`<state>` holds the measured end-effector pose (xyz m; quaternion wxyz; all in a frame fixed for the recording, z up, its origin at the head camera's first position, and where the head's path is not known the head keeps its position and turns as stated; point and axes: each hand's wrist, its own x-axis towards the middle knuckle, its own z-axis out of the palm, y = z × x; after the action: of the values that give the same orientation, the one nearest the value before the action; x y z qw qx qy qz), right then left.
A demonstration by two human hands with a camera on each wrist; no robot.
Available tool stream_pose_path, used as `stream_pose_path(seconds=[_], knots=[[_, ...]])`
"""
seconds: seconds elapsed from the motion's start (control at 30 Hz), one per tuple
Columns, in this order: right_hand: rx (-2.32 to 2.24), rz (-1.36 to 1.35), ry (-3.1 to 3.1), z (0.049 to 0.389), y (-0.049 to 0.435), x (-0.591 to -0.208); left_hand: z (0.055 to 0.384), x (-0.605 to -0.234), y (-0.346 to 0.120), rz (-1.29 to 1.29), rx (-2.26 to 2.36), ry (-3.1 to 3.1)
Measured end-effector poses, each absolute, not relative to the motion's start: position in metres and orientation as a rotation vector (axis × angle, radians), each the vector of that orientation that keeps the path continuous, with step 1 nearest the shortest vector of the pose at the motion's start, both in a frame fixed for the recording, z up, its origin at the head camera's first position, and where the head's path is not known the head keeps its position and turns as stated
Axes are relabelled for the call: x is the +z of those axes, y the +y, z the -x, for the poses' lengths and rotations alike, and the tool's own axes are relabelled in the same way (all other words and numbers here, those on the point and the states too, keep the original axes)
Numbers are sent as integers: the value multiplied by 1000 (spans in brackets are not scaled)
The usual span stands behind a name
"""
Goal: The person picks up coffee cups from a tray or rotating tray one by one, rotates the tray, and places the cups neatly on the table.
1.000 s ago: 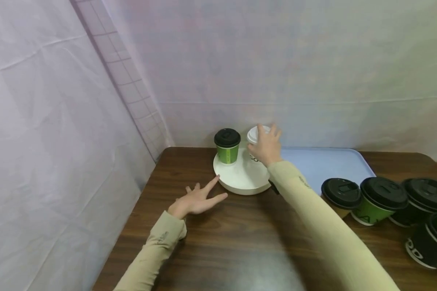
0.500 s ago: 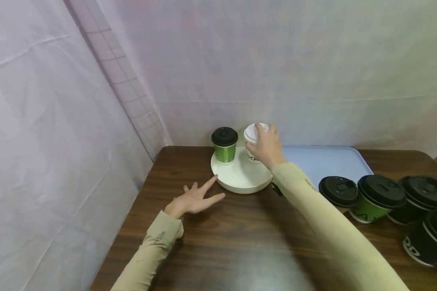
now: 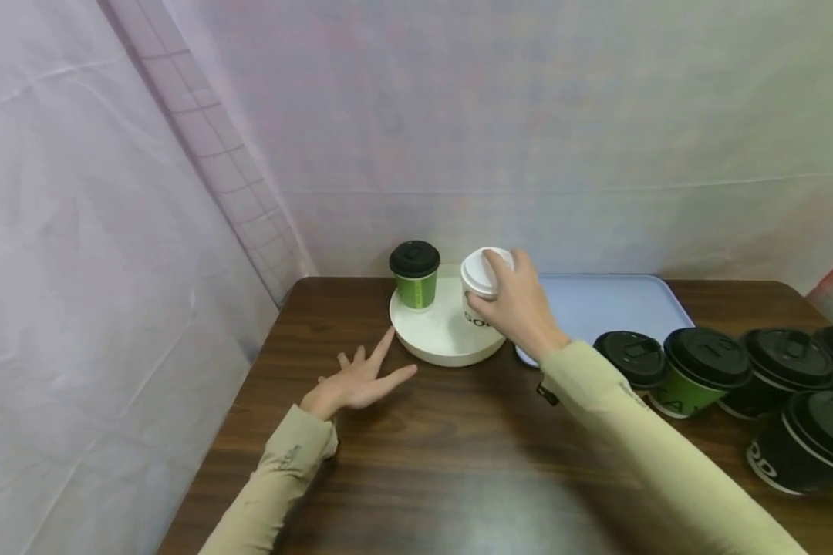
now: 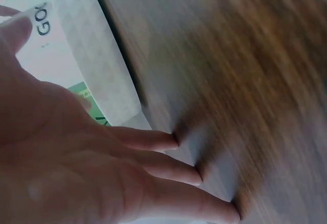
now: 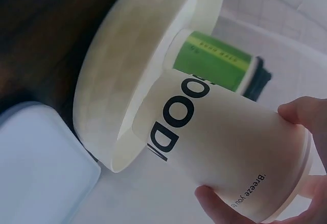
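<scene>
A white paper cup with a white lid (image 3: 477, 279) is in my right hand (image 3: 524, 312), thumb and fingers round its upper part. In the right wrist view the cup (image 5: 219, 142) overlaps the rim of a round white tray (image 5: 120, 66); whether its base touches the tray I cannot tell. On the tray's left side stands a green cup with a black lid (image 3: 416, 289). My left hand (image 3: 354, 383) spreads its fingers at the tray's front left, index finger by the rim. In the left wrist view fingertips (image 4: 230, 211) of the left hand touch the wooden table.
A pale blue rectangular tray (image 3: 607, 304) lies right of the round one. Several black-lidded cups, among them a green one (image 3: 694, 385) and a black one (image 3: 798, 447), stand at the right of the table (image 3: 416, 478). White cloth (image 3: 527, 139) hangs behind.
My right hand has brought the white cup toward me and slightly right relative to the round tray. The left hand stays spread beside the tray. The head view has shifted slightly right.
</scene>
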<state>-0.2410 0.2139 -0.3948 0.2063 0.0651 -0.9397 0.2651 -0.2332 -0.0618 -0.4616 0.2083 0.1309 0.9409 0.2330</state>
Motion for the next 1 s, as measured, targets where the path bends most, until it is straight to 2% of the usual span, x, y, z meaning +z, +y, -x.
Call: stream_pose_path(seconds=[0.8,1.0], knots=[[637,-254,-2460,126,232,-411,234,-463,-82,-365,646,2619],[632,-192,-2444,93,235,-416,234,-464,-84,-334,654,2646]])
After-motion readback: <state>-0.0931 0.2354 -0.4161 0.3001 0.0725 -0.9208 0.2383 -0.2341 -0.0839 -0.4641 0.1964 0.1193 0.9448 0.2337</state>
